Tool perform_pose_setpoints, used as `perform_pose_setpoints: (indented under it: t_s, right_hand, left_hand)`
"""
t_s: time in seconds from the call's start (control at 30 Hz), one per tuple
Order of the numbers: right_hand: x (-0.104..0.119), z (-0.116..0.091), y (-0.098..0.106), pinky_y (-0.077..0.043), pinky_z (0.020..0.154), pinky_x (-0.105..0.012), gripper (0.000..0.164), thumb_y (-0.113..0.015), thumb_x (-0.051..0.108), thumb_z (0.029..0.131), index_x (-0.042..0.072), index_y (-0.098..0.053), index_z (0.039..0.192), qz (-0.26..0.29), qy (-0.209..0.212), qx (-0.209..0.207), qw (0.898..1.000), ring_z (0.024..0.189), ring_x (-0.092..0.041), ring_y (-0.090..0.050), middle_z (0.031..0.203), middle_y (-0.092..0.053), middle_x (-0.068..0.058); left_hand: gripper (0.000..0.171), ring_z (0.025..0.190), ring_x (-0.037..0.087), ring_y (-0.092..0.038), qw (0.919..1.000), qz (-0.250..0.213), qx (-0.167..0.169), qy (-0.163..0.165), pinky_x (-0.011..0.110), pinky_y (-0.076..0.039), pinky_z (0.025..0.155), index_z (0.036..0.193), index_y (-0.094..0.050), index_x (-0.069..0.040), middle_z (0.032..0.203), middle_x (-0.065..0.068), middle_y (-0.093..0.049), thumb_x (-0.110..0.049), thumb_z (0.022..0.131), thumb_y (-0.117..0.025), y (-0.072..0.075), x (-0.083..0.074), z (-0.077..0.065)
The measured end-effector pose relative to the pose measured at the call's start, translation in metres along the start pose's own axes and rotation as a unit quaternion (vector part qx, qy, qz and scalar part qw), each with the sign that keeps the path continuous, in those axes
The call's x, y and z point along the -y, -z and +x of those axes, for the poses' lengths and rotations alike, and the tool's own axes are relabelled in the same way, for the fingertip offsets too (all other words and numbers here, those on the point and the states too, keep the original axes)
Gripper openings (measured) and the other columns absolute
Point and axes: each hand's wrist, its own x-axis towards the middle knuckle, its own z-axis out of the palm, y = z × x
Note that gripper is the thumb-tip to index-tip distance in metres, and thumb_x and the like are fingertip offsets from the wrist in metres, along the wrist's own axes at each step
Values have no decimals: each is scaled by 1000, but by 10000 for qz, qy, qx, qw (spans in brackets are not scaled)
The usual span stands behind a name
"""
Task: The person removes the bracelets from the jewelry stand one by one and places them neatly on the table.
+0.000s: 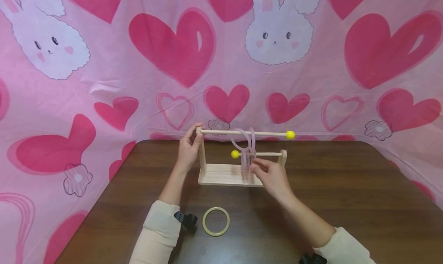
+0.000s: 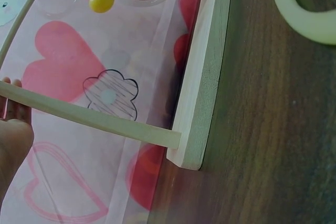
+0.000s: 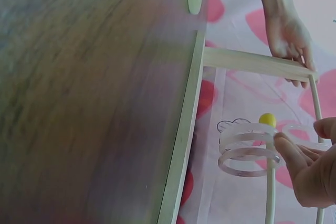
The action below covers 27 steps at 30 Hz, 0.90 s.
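A wooden two-bar stand [image 1: 225, 174] with yellow ball ends stands on the table. My left hand [image 1: 188, 150] holds the top of its tall left post [image 1: 202, 152], as the right wrist view also shows. Translucent pale pink bangles [image 1: 241, 139] hang on the upper bar [image 1: 270, 134]. More bangles [image 3: 244, 153] circle the lower bar [image 3: 270, 192], close to its yellow ball [image 3: 268, 119]. My right hand [image 1: 273, 177] is at these lower bangles, its thumb and fingers pinching the edge of one. Part of that edge is hidden behind the fingers.
A pale green bangle [image 1: 216, 221] lies flat on the dark wooden table [image 1: 263, 225], in front of the stand and between the forearms. Behind the table hangs a pink cloth [image 1: 149, 83] with hearts and rabbits. The upper bar's yellow ball [image 1: 290, 135] sticks out to the right.
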Motion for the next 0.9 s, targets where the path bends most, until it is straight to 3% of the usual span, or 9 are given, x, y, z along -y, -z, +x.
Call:
perform_pose_setpoints:
  t_s: [0.13, 0.3, 0.43, 0.5, 0.67, 0.77, 0.9]
  right_hand:
    - [-2, 2, 0, -52, 77, -37, 28, -66, 13, 86, -4, -65, 109, 125, 330, -602, 9976, 91, -24, -65, 98, -67, -15]
    - [-5, 5, -2, -50, 73, -21, 28, -67, 8, 85, -6, -64, 109, 678, 881, -1334, 9848, 90, -24, -65, 99, -67, -16]
    - [-7, 9, -5, -47, 76, -14, 32, -69, 6, 83, -7, -63, 111, 1138, 1091, -1598, 9745, 95, -25, -63, 103, -66, -17]
    - [-8, 11, -6, -47, 77, -15, 33, -69, 5, 82, -8, -62, 112, 1290, 1114, -1643, 9716, 97, -26, -63, 105, -65, -17]
    - [-10, 16, -12, -48, 81, -26, 35, -69, 0, 81, -11, -60, 113, 1693, 1215, -1672, 9637, 99, -32, -60, 108, -62, -21]
    - [-10, 21, -15, -48, 81, -27, 36, -69, -2, 80, -12, -59, 113, 1824, 1198, -1672, 9615, 99, -33, -60, 107, -62, -23]
    - [-9, 27, -16, -48, 79, -21, 37, -70, 2, 80, -12, -60, 112, 1632, 1008, -1652, 9674, 98, -31, -61, 105, -63, -23]
  left_hand:
    - [35, 96, 19, -56, 10000, -5, -12, 25, 20, -44, 81, 122, -43, 16, 102, -10, -62, 1, 92, -52, 0, -1, 0]
    - [38, 96, 17, -57, 10000, -33, -26, 52, 21, -44, 82, 122, -43, 16, 106, 3, -62, -5, 91, -54, 0, 0, 0]
    - [42, 96, 18, -57, 10000, -39, -29, 33, 22, -44, 83, 122, -44, 14, 110, 20, -59, -11, 91, -56, 0, 0, -1]
    - [44, 96, 19, -57, 10000, -35, -33, 13, 22, -44, 83, 122, -44, 15, 109, 17, -60, -12, 91, -57, 1, 0, -1]
    - [39, 95, 14, -56, 10000, -19, -55, -6, 20, -43, 81, 122, -42, 16, 102, -11, -62, -6, 91, -54, 1, -1, -1]
    - [35, 93, 12, -56, 10000, -10, -69, 15, 20, -44, 81, 122, -43, 15, 101, -15, -61, 1, 91, -52, 0, -2, 0]
    - [33, 92, 10, -56, 10000, 28, -63, 51, 20, -44, 80, 122, -45, 14, 101, -15, -61, 5, 91, -51, -1, -3, 0]
